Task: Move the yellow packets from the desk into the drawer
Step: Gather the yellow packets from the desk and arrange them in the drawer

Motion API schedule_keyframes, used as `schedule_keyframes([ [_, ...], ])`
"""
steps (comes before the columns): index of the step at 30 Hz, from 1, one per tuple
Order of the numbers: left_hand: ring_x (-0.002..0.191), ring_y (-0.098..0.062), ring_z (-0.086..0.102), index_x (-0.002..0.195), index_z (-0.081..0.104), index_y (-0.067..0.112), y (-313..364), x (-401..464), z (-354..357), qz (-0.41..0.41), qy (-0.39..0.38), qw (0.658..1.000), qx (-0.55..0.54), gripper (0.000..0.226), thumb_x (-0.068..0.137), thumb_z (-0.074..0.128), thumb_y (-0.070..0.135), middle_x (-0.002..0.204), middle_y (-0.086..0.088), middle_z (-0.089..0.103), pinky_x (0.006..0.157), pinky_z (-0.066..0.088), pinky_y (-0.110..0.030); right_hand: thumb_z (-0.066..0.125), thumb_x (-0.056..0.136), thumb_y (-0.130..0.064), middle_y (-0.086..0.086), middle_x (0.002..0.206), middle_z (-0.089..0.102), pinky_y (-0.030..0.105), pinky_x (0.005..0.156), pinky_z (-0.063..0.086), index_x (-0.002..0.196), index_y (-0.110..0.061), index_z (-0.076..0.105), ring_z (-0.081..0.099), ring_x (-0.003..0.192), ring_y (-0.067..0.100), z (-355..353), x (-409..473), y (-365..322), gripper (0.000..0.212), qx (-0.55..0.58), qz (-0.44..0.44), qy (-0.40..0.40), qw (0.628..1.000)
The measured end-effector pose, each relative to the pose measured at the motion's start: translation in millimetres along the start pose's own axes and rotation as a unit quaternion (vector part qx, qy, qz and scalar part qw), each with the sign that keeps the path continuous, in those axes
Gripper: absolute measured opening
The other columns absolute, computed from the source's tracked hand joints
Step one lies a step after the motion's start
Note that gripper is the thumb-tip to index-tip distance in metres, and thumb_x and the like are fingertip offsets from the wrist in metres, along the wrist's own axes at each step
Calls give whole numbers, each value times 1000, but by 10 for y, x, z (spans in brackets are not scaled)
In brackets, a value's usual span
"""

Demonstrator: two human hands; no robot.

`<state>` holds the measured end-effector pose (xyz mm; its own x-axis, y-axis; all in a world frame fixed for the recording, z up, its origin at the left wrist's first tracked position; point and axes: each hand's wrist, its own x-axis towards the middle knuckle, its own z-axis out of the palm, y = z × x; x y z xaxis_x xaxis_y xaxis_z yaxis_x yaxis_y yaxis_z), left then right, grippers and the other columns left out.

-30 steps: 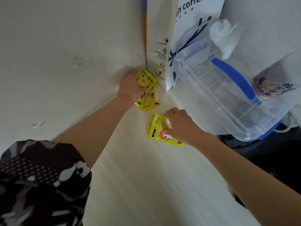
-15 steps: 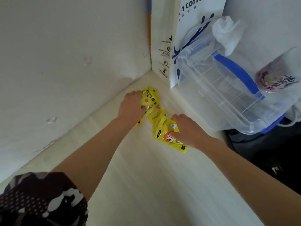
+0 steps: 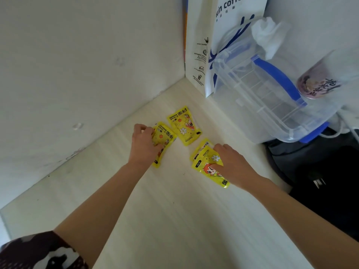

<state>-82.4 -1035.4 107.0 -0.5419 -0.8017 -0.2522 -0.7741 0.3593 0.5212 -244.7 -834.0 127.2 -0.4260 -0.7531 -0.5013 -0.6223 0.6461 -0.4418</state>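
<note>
Yellow hand-warmer packets lie on the pale wooden desk point(image 3: 174, 220) near the wall corner. My left hand point(image 3: 142, 144) grips one yellow packet point(image 3: 164, 138) by its left side. A second packet point(image 3: 183, 125) lies loose and flat just beyond it, touched by neither hand. My right hand point(image 3: 231, 166) is closed on a small stack of two packets point(image 3: 208, 166), thumb pressed on the top one. No drawer is in view.
A white paper coffee bag point(image 3: 223, 41) stands in the corner. A clear plastic box with blue handles point(image 3: 268, 94) leans to its right, beside a purple drink cup point(image 3: 316, 82). A dark bag point(image 3: 320, 171) sits at the desk's right edge. White walls point(image 3: 77, 65) close the left.
Both hands have drawn back from the corner toward me, dragging packets along. One packet has dropped out of the left hand's bunch and now lies alone on the desk.
</note>
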Motion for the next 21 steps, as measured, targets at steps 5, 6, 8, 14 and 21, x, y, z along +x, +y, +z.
schedule_keyframes([
  [5,110,-30,52,105,61,10,-63,-42,-53,-40,-11,999,-20,38,72,79,19,113,-10,57,80,39,-27,64,87,-30,1,100,57,39,76,51,111,-27,41,59,90,24,-100,-17,-10,33,79,20,3,997],
  [6,103,-31,55,99,61,12,-68,-49,-54,-39,-10,999,-25,34,71,79,20,101,-9,62,74,40,-29,65,87,-29,0,100,57,39,74,52,113,-29,39,60,88,23,-135,-14,-36,37,114,27,6,993],
  [8,94,-29,59,94,58,16,-56,-73,-55,-48,-9,997,-58,30,71,78,20,88,-5,65,68,48,-32,68,86,-27,-2,105,55,34,71,50,124,-34,36,60,88,22,-214,20,-109,50,178,35,16,983],
  [14,82,-22,64,96,56,16,90,-55,-95,-106,24,978,-179,34,72,79,23,91,1,65,68,56,-39,69,83,-32,5,93,64,30,68,46,97,-14,61,63,88,25,-383,432,-415,24,183,39,59,981],
  [21,78,-15,63,98,57,17,140,-12,-48,-179,18,944,-275,34,74,80,21,84,9,63,62,50,-28,68,84,-28,15,103,67,46,87,52,104,-6,64,64,97,33,-290,948,-617,30,232,68,58,969],
])
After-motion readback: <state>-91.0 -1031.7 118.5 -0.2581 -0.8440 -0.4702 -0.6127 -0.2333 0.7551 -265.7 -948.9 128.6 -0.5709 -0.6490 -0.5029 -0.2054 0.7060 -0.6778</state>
